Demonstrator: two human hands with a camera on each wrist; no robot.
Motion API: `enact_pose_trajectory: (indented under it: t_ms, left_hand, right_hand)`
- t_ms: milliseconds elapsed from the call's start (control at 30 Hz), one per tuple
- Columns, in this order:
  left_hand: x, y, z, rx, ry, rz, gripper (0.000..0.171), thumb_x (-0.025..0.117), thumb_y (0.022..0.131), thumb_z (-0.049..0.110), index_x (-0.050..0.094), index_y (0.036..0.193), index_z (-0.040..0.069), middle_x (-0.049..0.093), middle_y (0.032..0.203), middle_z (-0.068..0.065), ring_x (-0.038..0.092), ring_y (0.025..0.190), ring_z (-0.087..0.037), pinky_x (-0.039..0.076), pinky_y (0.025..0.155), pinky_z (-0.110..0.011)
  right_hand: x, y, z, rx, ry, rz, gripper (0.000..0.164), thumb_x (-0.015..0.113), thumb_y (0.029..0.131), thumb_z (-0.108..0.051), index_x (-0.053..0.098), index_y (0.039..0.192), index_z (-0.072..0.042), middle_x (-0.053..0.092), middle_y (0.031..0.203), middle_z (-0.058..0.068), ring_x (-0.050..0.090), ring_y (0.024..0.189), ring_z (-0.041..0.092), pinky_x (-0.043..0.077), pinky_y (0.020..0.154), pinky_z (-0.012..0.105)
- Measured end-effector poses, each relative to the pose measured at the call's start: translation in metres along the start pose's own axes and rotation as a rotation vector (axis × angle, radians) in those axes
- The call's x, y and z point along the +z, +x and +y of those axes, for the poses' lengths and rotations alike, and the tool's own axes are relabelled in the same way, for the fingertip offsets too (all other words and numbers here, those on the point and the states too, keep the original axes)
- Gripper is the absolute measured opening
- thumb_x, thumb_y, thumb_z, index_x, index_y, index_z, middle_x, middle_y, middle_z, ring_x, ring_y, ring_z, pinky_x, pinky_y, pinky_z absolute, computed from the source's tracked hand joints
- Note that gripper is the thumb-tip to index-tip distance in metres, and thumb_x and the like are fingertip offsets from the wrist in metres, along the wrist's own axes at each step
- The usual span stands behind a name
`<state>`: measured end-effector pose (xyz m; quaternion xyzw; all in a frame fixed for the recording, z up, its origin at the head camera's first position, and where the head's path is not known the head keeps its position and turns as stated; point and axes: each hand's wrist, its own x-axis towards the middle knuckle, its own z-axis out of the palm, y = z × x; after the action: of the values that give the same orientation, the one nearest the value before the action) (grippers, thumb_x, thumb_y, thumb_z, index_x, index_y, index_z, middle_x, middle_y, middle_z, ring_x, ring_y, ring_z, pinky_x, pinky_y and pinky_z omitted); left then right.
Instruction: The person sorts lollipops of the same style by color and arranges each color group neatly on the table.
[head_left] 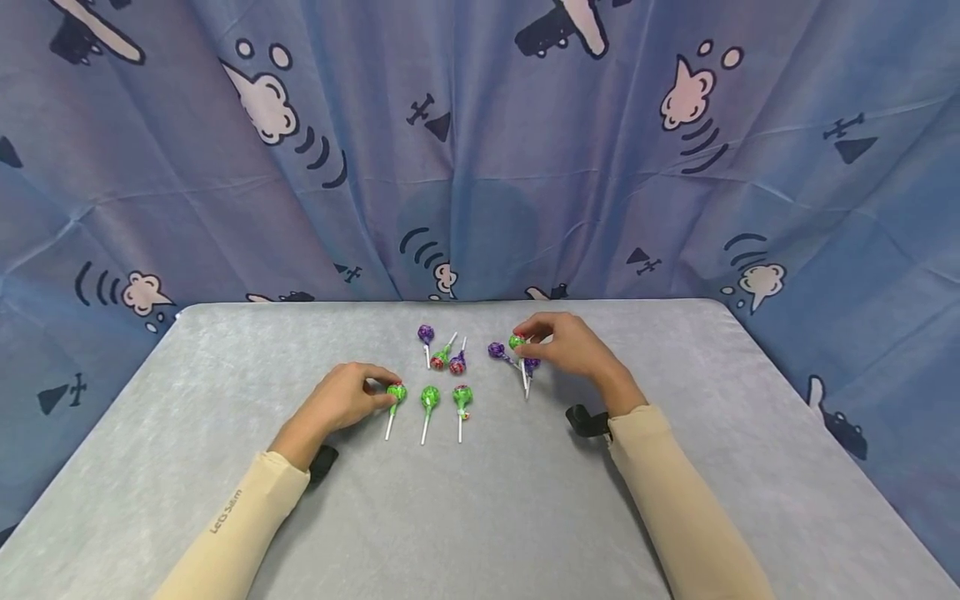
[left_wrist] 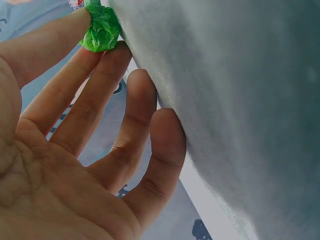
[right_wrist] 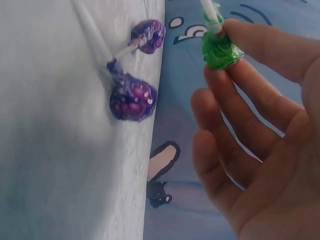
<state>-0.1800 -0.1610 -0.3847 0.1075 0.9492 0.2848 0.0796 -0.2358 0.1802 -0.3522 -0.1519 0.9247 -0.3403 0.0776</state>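
Note:
At the left end of a short row, my left hand [head_left: 343, 398] pinches a green lollipop [left_wrist: 101, 35] by its wrapped head between thumb and fingertips. The lollipop's white stick points toward me. My right hand [head_left: 568, 345] holds another green lollipop [right_wrist: 220, 52] between thumb and fingertips, raised over the table with its stick hanging down. Just below and beside it lie two purple lollipops, one [head_left: 497, 351] to the left and one [right_wrist: 133, 99] partly covered in the head view. Two more green lollipops, a middle one [head_left: 430, 397] and a right one [head_left: 462, 395], continue the left hand's row.
Behind the row lie a purple lollipop [head_left: 426, 334], a green-and-red lollipop [head_left: 439, 360] and a purple-and-red lollipop [head_left: 457, 365], close together. A grey cloth covers the table [head_left: 480, 517]. A blue patterned curtain [head_left: 480, 150] hangs along its back edge.

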Motion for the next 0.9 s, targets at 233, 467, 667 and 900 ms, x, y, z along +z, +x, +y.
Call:
enact_pose_trajectory:
  t_ms: [233, 467, 667, 900]
  left_hand:
    - [0.002, -0.002, -0.002, -0.001, -0.005, -0.001, 0.028, 0.076, 0.088, 0.025, 0.076, 0.115, 0.020, 0.072, 0.119, -0.005, 0.062, 0.094, -0.019, 0.047, 0.073, -0.033]
    - [0.002, -0.003, -0.003, 0.003, 0.001, 0.009, 0.028, 0.076, 0.087, 0.025, 0.076, 0.115, 0.021, 0.073, 0.118, -0.005, 0.062, 0.092, -0.019, 0.046, 0.072, -0.032]
    - [0.002, -0.001, -0.004, 0.001, 0.004, 0.011, 0.028, 0.076, 0.088, 0.025, 0.076, 0.115, 0.021, 0.073, 0.117, -0.005, 0.062, 0.092, -0.019, 0.047, 0.073, -0.032]
    - [0.003, 0.001, -0.003, 0.012, 0.004, 0.013, 0.028, 0.076, 0.087, 0.026, 0.076, 0.115, 0.021, 0.073, 0.117, -0.004, 0.062, 0.093, -0.019, 0.047, 0.074, -0.033]
  right_hand:
    - [0.005, -0.002, -0.004, -0.016, -0.013, -0.012, 0.031, 0.076, 0.088, -0.027, 0.072, 0.116, -0.015, 0.071, 0.108, 0.005, 0.063, 0.104, 0.022, 0.049, 0.086, 0.039]
    - [0.004, -0.009, -0.005, -0.027, 0.001, -0.020, 0.028, 0.076, 0.088, -0.027, 0.071, 0.115, -0.018, 0.070, 0.110, 0.003, 0.063, 0.103, 0.021, 0.050, 0.085, 0.040]
    - [0.006, -0.010, -0.005, -0.036, 0.010, -0.039, 0.028, 0.078, 0.087, -0.025, 0.072, 0.112, -0.014, 0.070, 0.102, 0.004, 0.063, 0.097, 0.019, 0.049, 0.081, 0.034]
    - [0.011, -0.011, -0.005, -0.062, 0.025, -0.060, 0.027, 0.080, 0.084, -0.022, 0.073, 0.108, -0.012, 0.072, 0.098, 0.004, 0.062, 0.092, 0.018, 0.047, 0.075, 0.031]
